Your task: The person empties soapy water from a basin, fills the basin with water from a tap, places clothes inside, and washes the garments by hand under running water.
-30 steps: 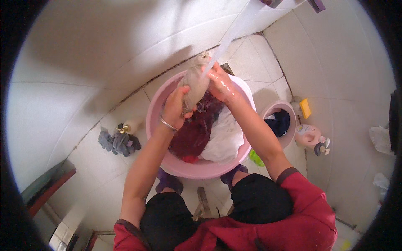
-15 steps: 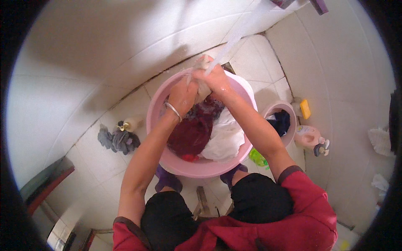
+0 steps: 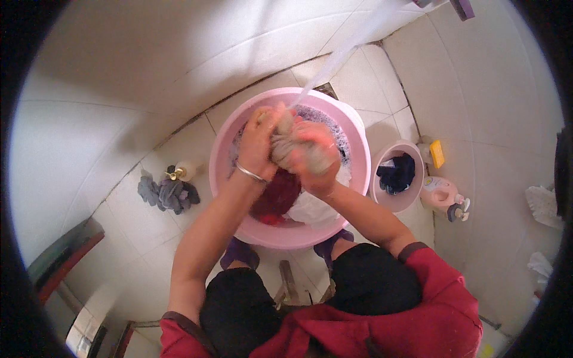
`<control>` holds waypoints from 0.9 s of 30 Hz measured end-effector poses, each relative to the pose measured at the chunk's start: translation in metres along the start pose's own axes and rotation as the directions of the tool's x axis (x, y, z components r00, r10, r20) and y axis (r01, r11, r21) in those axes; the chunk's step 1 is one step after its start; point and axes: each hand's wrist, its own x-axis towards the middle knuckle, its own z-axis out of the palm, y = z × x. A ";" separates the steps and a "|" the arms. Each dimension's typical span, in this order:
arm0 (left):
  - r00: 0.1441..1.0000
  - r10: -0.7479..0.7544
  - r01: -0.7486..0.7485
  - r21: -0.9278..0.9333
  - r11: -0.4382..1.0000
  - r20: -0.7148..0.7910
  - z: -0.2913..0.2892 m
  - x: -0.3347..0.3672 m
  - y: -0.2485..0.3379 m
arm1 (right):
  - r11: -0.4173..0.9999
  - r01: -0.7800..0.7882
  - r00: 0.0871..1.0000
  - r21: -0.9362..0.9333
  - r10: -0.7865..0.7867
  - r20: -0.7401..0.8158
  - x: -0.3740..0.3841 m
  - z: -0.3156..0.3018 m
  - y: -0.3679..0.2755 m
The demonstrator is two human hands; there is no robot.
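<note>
A wet grey-beige cloth [image 3: 287, 149] is bunched between my two hands above a large pink basin [image 3: 280, 240]. My left hand [image 3: 258, 146] is closed around the cloth's left side, and a pale bracelet circles that wrist. On the other side my right hand [image 3: 323, 158], slightly blurred by motion, wraps its fingers around the cloth. A stream of water [image 3: 349, 48] comes down from the upper right and meets the cloth near my left fingers. Below, in sudsy water, lie a dark red garment [image 3: 271, 200] and a white garment [image 3: 313, 209], both partly hidden by my hands.
Right of the basin, a small pink bucket [image 3: 389, 204] holds dark blue cloth [image 3: 399, 173]. Beside it stand a pink pump bottle [image 3: 439, 192] and a yellow block [image 3: 437, 154]. Dark grey cloth [image 3: 170, 194] and a gold-topped bottle [image 3: 186, 171] sit on the left floor tiles. Walls enclose the far side.
Both hands have come nearer to me with the cloth, away from the basin's far rim. My hands are farther apart, and the right one has shifted down and right.
</note>
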 end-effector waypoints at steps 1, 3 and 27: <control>0.982 0.178 -0.168 0.131 0.977 -0.066 0.005 -0.006 -0.008 | 1.000 -0.003 1.000 -0.001 0.003 0.000 -0.001 0.002 -0.002; 0.880 0.470 -0.393 0.446 0.804 -0.072 0.017 -0.024 -0.012 | 0.161 -0.517 0.440 0.841 0.892 0.100 0.008 0.001 -0.011; 0.529 0.256 -0.785 0.581 -0.215 0.809 -0.021 -0.037 -0.045 | 0.380 -0.863 0.335 -0.333 0.923 0.187 0.007 -0.113 0.016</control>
